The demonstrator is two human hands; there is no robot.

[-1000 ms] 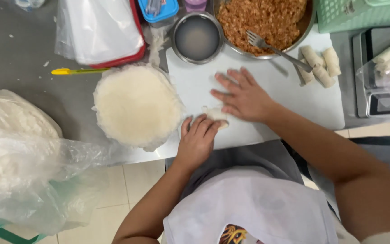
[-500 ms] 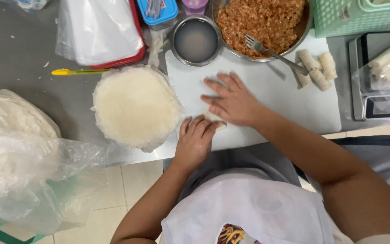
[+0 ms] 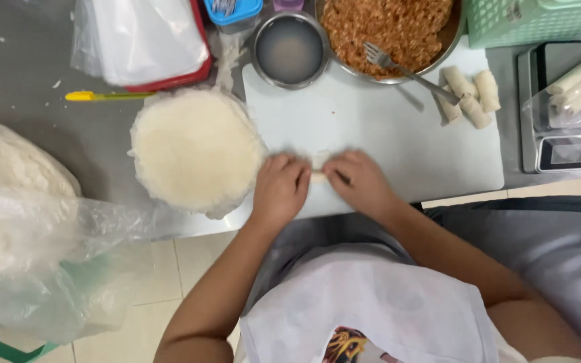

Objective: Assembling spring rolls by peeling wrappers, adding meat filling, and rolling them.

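Round stack of white wrappers [image 3: 196,149] lies left of the grip; left hand [image 3: 280,188] and right hand [image 3: 358,181] pinch a pale, apparently half-rolled wrapper [image 3: 319,161] on the white cutting board [image 3: 398,141].

Both forearms are bare from the elbow down to the hands; no sleeves, gloves, watch or rings are visible on the left hand [image 3: 280,188] or the right hand [image 3: 361,181]. The torso, on the near side of the white cutting board [image 3: 398,144], is covered by a white apron or shirt front [image 3: 371,306] of thin, slightly creased fabric. A small multicoloured print sits at its lower edge, partly cut off. Grey cloth [image 3: 539,242] lies over the lap, to the right of the white garment.
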